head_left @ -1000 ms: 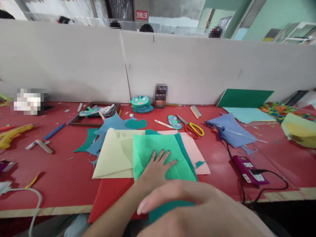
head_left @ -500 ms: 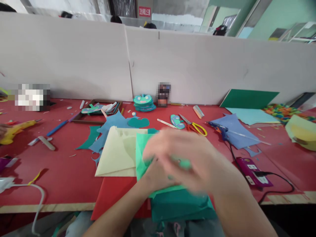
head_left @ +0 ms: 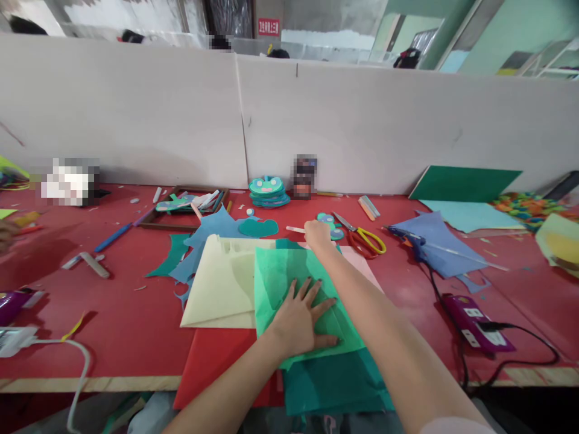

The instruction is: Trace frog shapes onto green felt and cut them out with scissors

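My left hand (head_left: 298, 319) lies flat with fingers spread on a light green sheet (head_left: 275, 268). Beneath that sheet, a dark teal sheet (head_left: 335, 383) sticks out toward me. My right hand (head_left: 318, 237) reaches across to the far side, fingers closed around the right end of a slim white pen-like stick (head_left: 295, 229); its left end stays visible. Just behind this hand are a teal and purple cut-out (head_left: 335, 232) and scissors (head_left: 366, 238) with yellow and red handles. A cream sheet (head_left: 221, 280) sits to the left of the green one.
Blue and teal scraps (head_left: 212, 226) lie left, near a framed tray (head_left: 167, 226). A stack of cut-outs (head_left: 268, 193) stands by the white partition (head_left: 181, 114). At right are a blue glue gun (head_left: 409, 235) and a purple power strip (head_left: 479, 325) with cable. Another person's hand (head_left: 6, 235) shows far left.
My right hand has moved forward from above my left hand and closed on the white stick, which has shifted slightly. My left hand now shows flat on the green sheet.
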Motion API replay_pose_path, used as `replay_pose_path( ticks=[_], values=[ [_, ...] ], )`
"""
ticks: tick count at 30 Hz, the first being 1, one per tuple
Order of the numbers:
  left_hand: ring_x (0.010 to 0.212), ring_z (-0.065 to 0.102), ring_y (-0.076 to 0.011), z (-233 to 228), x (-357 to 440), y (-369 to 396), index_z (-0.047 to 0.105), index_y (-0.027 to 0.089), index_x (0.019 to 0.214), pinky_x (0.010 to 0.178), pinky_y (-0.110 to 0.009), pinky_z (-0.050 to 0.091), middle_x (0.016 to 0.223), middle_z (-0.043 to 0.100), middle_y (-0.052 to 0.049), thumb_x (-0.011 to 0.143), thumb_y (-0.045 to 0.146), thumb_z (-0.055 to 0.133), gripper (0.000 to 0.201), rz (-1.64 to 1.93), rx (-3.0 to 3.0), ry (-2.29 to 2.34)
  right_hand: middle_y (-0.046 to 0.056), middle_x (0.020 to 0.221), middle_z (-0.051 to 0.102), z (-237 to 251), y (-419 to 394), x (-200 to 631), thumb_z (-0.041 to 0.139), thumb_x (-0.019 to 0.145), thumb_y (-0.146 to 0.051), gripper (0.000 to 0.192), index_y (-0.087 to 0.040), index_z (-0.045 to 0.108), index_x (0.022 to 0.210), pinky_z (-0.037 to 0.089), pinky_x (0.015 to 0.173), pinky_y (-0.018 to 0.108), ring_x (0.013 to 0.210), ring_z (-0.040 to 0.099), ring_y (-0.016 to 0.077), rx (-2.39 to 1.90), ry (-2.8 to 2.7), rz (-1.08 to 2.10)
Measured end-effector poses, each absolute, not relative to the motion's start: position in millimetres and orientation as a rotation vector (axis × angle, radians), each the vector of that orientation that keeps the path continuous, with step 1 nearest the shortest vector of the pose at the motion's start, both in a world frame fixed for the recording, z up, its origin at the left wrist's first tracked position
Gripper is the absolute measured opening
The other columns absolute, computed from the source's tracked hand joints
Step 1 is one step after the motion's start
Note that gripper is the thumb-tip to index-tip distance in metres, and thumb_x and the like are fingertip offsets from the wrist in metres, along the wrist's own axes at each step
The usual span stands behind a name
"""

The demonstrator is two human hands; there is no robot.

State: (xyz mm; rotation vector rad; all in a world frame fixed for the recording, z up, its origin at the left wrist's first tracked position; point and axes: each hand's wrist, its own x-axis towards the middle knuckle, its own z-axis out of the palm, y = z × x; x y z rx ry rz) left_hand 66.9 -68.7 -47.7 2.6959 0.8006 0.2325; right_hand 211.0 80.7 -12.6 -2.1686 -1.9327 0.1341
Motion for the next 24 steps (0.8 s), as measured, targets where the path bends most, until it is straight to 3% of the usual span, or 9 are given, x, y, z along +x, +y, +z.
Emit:
replay_pose_path(
  ticks=[5, 10, 12, 18, 24],
  values=[
    [0.136, 0.017, -0.035, -53.0, 67.2, -67.7, 0.033, 0.03, 0.137, 0.106, -0.06, 0.014, 0.15, 0.021, -0.01, 0.074, 0.075, 0.03, 0.078, 0.235, 2.679, 0.799, 0.01, 0.08, 0.066, 0.0, 60.0, 199.1, 0.043, 0.086, -0.028, 0.022, -0.016, 0.056, 0.099, 0.044, 0.066, 0.031, 0.077, 0.063, 0.0229, -2.026, -1.565, -0.008],
    [0.136, 0.019, -0.0315, -51.0, 67.7, -66.9, 0.034, 0.028, 0.136, 0.108, -0.057, 0.013, 0.148, 0.027, -0.012, 0.075, 0.073, 0.031, 0.076, 0.246, 2.697, 0.758, -0.003, 0.053, 0.058, -16.0, 21.5, 207.0, 0.042, 0.082, -0.041, 0.026, -0.02, 0.052, 0.094, 0.039, 0.044, 0.021, 0.042, 0.049, 0.0119, -1.415, -1.039, 0.659],
    [0.136, 0.021, -0.0304, -48.5, 67.6, -67.2, 0.035, 0.028, 0.136, 0.108, -0.055, 0.015, 0.147, 0.028, -0.011, 0.078, 0.069, 0.032, 0.07, 0.268, 2.705, 0.754, -0.001, 0.063, 0.063, -29.2, 8.0, 218.6, 0.048, 0.077, -0.042, 0.026, -0.02, 0.055, 0.09, 0.042, 0.048, 0.021, 0.047, 0.052, 0.0107, -1.293, -0.842, 0.805],
    [0.133, 0.029, -0.0225, -44.9, 70.0, -70.8, 0.037, 0.024, 0.133, 0.111, -0.045, 0.02, 0.143, 0.037, -0.008, 0.088, 0.049, 0.036, 0.052, 0.319, 2.701, 0.776, 0.002, 0.079, 0.061, -60.1, -12.6, 245.7, 0.047, 0.077, -0.044, 0.031, -0.019, 0.052, 0.095, 0.052, 0.067, 0.03, 0.068, 0.06, 0.0136, -1.249, -0.69, 0.789],
    [0.123, 0.043, -0.0228, -12.6, 64.6, -71.5, 0.049, 0.021, 0.12, 0.103, -0.042, 0.035, 0.13, 0.05, -0.01, 0.088, 0.034, 0.042, 0.035, 0.758, 2.603, 1.043, 0.001, 0.08, 0.053, -65.7, -15.5, 242.9, 0.051, 0.078, -0.046, 0.032, -0.019, 0.054, 0.095, 0.053, 0.066, 0.029, 0.076, 0.055, 0.0148, -1.223, -0.777, 0.719]
  ],
)
